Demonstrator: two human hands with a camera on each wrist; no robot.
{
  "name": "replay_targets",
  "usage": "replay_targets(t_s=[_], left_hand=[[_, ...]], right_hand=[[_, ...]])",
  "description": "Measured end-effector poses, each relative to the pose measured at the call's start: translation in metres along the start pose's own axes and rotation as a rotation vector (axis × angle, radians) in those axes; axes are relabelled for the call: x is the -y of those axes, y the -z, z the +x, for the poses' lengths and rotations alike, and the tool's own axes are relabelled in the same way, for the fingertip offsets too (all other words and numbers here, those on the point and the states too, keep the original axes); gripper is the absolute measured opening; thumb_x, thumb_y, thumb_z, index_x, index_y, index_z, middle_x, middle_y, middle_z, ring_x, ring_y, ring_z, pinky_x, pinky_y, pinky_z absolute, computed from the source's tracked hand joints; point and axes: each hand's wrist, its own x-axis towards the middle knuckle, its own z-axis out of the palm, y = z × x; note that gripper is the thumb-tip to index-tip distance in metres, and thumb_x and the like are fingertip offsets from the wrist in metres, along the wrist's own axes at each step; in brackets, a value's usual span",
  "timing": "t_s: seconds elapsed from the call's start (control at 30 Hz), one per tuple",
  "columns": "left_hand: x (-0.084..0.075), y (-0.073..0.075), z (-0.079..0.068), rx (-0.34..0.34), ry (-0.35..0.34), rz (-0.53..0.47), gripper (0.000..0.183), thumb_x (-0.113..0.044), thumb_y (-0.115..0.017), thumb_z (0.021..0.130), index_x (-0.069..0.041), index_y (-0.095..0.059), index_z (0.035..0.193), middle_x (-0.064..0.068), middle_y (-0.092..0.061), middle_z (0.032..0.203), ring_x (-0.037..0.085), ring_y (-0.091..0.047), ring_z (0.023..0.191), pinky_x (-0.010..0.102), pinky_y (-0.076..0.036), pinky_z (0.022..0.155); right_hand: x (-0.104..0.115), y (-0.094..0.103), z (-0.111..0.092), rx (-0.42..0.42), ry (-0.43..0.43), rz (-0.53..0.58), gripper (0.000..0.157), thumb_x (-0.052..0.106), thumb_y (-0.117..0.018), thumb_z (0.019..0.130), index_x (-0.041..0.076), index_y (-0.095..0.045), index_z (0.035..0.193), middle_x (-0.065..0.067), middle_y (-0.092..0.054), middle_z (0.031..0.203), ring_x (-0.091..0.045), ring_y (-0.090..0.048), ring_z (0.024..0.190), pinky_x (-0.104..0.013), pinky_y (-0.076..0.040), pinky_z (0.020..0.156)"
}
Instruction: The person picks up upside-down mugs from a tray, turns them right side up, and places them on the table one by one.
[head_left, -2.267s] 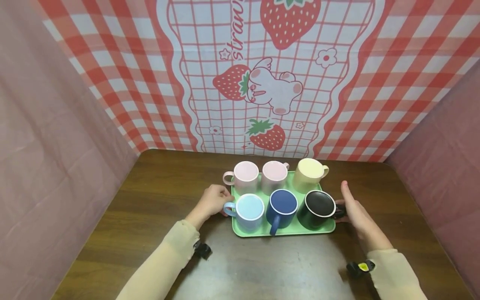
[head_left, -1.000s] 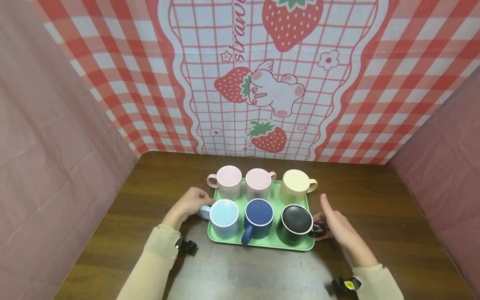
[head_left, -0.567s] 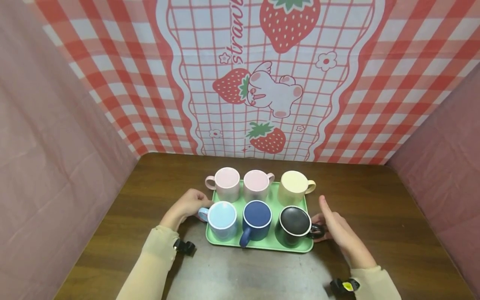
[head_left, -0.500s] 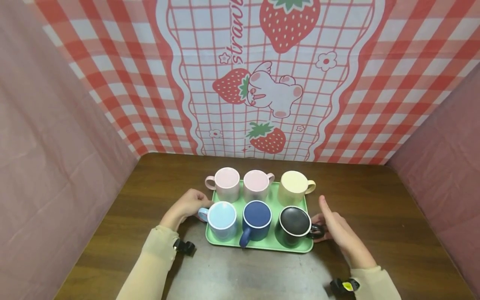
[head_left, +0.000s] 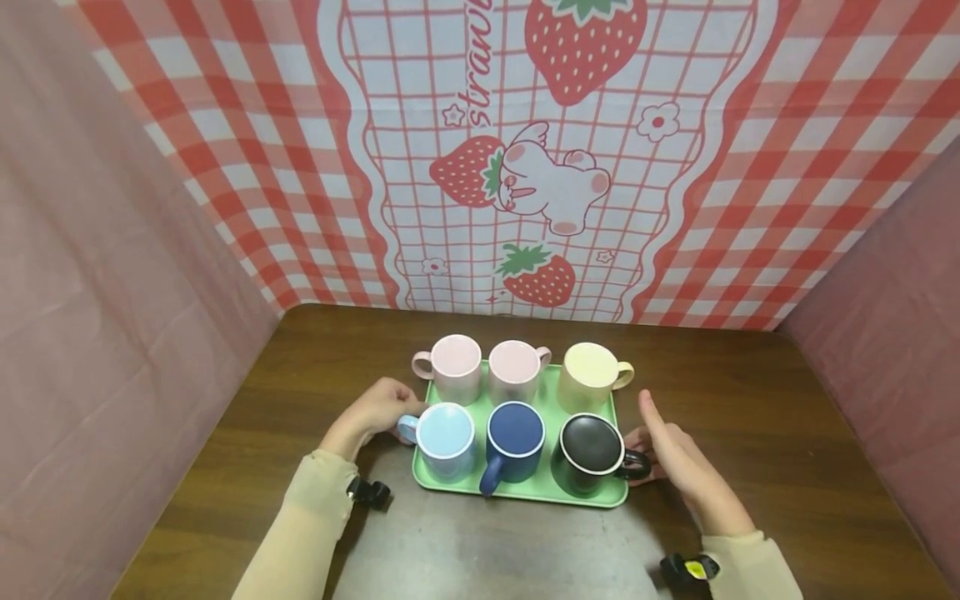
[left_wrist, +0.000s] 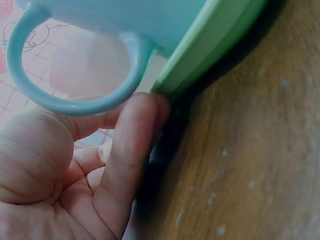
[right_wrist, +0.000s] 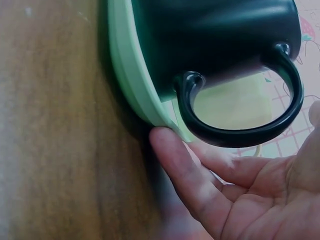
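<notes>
You have the green tray [head_left: 552, 408] in front of you on the wooden table [head_left: 315, 350]; whether its underside touches the wood is hard to tell. Your left hand [head_left: 381, 408] pinches the tray's rim at 9 o'clock, bent fingers just beside the light-blue mug's handle. Your right hand [head_left: 678, 454] is unclenched: its thumb stands up toward 11 o'clock, and its outstretched fingers touch the rim at 4 o'clock, below the black mug's handle.

Six mugs stand upright on the tray. Clockwise from 10 o'clock, you have a pale pink mug [head_left: 456, 379], a second pink mug [head_left: 513, 375] at 12, a pale yellow mug [head_left: 585, 383] at 2, the black mug [head_left: 587, 454] at 4, a navy mug [head_left: 517, 446] at 6, its handle pointing to 7, and the light-blue mug [head_left: 446, 446] at 8.
</notes>
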Motion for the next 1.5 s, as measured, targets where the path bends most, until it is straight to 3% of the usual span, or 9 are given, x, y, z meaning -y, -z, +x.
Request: replay_targets(t_s=[0.53, 0.6, 0.8, 0.87, 1.0, 1.1, 1.27, 1.37, 1.5], left_hand=[[0.0, 0.001, -0.001, 0.018, 0.004, -0.024, 0.027, -0.016, -0.074, 0.092, -0.001, -0.065, 0.072, 0.007, -0.061, 0.065, 0.018, -0.064, 0.06, 0.039, -0.061, 0.059], [-0.001, 0.002, -0.001, 0.022, -0.009, -0.021, 0.026, -0.016, -0.073, 0.092, -0.001, -0.065, 0.073, 0.007, -0.061, 0.066, 0.017, -0.064, 0.06, 0.04, -0.061, 0.059], [-0.01, 0.006, -0.012, -0.006, -0.08, 0.034, 0.024, -0.017, -0.066, 0.096, 0.001, -0.07, 0.081, 0.009, -0.064, 0.071, 0.018, -0.064, 0.059, 0.041, -0.06, 0.056], [-0.015, 0.008, -0.016, -0.028, -0.103, 0.058, 0.026, -0.018, -0.064, 0.098, 0.002, -0.071, 0.085, 0.009, -0.065, 0.072, 0.018, -0.064, 0.059, 0.04, -0.06, 0.055], [-0.023, 0.01, -0.026, -0.083, -0.149, 0.108, 0.026, -0.021, -0.064, 0.099, 0.003, -0.071, 0.091, 0.007, -0.067, 0.074, 0.017, -0.065, 0.061, 0.037, -0.059, 0.058], [-0.029, 0.01, -0.033, -0.119, -0.21, 0.155, 0.023, -0.023, -0.066, 0.099, -0.001, -0.071, 0.096, 0.006, -0.07, 0.08, 0.016, -0.067, 0.067, 0.035, -0.058, 0.061], [-0.036, 0.009, -0.048, -0.083, -0.364, 0.251, 0.029, -0.03, -0.069, 0.098, -0.007, -0.069, 0.114, 0.002, -0.073, 0.099, 0.014, -0.07, 0.089, 0.033, -0.058, 0.075], [-0.036, 0.007, -0.056, -0.035, -0.451, 0.331, 0.044, -0.04, -0.07, 0.096, -0.008, -0.065, 0.126, -0.001, -0.071, 0.109, 0.013, -0.068, 0.1, 0.033, -0.057, 0.083], [-0.036, 0.001, -0.064, -0.009, -0.543, 0.459, 0.06, -0.045, -0.072, 0.092, -0.007, -0.058, 0.136, 0.0, -0.067, 0.118, 0.014, -0.066, 0.106, 0.036, -0.056, 0.089]], right_hand=[[0.001, 0.0, 0.005, -0.012, -0.037, 0.014, 0.093, 0.069, -0.024, 0.102, -0.012, -0.067, 0.109, -0.016, -0.07, 0.093, -0.025, -0.069, 0.082, -0.045, -0.061, 0.068], [0.002, 0.0, 0.006, -0.012, -0.033, -0.023, 0.091, 0.069, -0.025, 0.102, -0.011, -0.068, 0.11, -0.016, -0.07, 0.095, -0.024, -0.069, 0.083, -0.044, -0.061, 0.068], [0.008, -0.001, 0.002, -0.081, 0.025, -0.291, 0.081, 0.071, -0.028, 0.1, 0.003, -0.071, 0.114, -0.009, -0.07, 0.107, -0.022, -0.063, 0.099, -0.038, -0.05, 0.085], [0.011, -0.003, 0.0, -0.109, 0.088, -0.357, 0.077, 0.069, -0.032, 0.101, 0.005, -0.069, 0.122, -0.012, -0.068, 0.117, -0.027, -0.06, 0.11, -0.044, -0.047, 0.093], [0.017, -0.006, -0.005, -0.174, 0.326, -0.493, 0.059, 0.054, -0.045, 0.104, 0.005, -0.065, 0.13, -0.016, -0.063, 0.129, -0.033, -0.055, 0.122, -0.055, -0.042, 0.1], [0.021, -0.01, -0.009, -0.206, 0.514, -0.567, 0.044, 0.041, -0.059, 0.102, 0.009, -0.064, 0.131, -0.009, -0.063, 0.127, -0.028, -0.061, 0.112, -0.052, -0.049, 0.091], [0.027, -0.02, -0.015, -0.161, 0.731, -0.605, 0.056, 0.037, -0.078, 0.089, 0.018, -0.059, 0.138, 0.002, -0.06, 0.132, -0.017, -0.062, 0.106, -0.043, -0.054, 0.082], [0.03, -0.026, -0.018, -0.147, 0.794, -0.635, 0.066, 0.041, -0.083, 0.083, 0.02, -0.057, 0.139, 0.003, -0.06, 0.134, -0.015, -0.059, 0.115, -0.037, -0.05, 0.092], [0.028, -0.03, -0.018, -0.133, 0.801, -0.646, 0.07, 0.046, -0.084, 0.08, 0.022, -0.056, 0.14, 0.006, -0.06, 0.133, -0.012, -0.058, 0.117, -0.031, -0.047, 0.095]])
